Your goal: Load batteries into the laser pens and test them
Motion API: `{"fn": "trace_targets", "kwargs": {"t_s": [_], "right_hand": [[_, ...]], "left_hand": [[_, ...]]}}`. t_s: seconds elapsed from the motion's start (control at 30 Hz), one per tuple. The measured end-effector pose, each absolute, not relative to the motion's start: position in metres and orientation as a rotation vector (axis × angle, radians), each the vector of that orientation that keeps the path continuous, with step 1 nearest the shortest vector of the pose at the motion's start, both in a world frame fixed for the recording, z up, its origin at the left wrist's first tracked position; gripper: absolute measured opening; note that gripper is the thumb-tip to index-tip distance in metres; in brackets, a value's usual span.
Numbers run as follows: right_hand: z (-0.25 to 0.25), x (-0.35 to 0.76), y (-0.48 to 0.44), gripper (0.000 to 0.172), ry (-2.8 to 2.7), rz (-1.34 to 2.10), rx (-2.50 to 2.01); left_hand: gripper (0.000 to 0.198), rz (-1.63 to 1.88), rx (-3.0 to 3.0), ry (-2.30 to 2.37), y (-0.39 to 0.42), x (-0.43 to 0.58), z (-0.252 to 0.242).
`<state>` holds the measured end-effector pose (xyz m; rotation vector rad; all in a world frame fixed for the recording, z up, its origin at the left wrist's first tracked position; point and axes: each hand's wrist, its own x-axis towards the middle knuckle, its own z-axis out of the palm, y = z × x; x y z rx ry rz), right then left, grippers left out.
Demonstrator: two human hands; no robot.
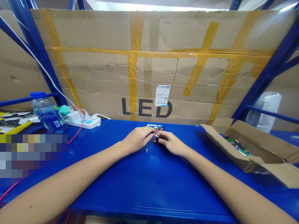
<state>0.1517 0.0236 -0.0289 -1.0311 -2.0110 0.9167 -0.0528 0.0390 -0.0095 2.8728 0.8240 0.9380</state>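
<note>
Over the middle of the blue table (144, 186), my right hand (171, 142) pinches a small dark cylinder with a silvery round end (157, 136). The cylinder's kind cannot be told. My left hand (137, 138) is close beside it with the fingers pressed together. Its fingertips almost meet the right hand's, and whatever they may hold is hidden. Just below the hands a tiny shiny metal piece (146, 150) lies on the table. Behind the fingers is a row of slim coloured pen-like sticks (155, 126), partly covered by the hands.
At right, an open cardboard box (247, 166) contains several pen-like sticks (235, 146). A white power strip (87, 122) with plugs and a blue-capped bottle (49, 113) are at left. A red cable (78, 130) runs along that side. A large taped carton (105, 77) stands across the back.
</note>
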Motion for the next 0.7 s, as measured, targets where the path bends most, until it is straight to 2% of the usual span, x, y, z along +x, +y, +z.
{"fn": "trace_targets", "kwargs": {"t_s": [0.07, 0.3, 0.47, 0.53, 0.63, 0.7], "right_hand": [[-0.029, 0.151, 0.023, 0.011, -1.997, 0.944, -1.004], [-0.028, 0.147, 0.02, 0.011, -1.837, 1.138, -0.942], [-0.029, 0.143, 0.017, 0.018, -1.646, 1.244, -0.913], [-0.029, 0.141, 0.016, 0.02, -1.623, 1.242, -0.916], [-0.028, 0.138, 0.015, 0.018, -1.673, 1.168, -0.961], [-0.027, 0.134, 0.014, 0.019, -1.697, 1.048, -1.08]], "left_hand": [[0.023, 1.042, 2.884, 0.708, 0.037, -0.05, -0.013], [0.025, 1.058, 2.915, 0.591, 0.039, -0.048, -0.021], [0.02, 1.101, 2.635, 0.854, 0.034, -0.044, -0.014], [0.019, 1.096, 2.533, 0.934, 0.032, -0.042, -0.01], [0.008, 1.077, 2.445, 0.944, 0.031, -0.04, -0.005], [0.009, 1.098, 2.352, 0.966, 0.031, -0.041, -0.003]]}}
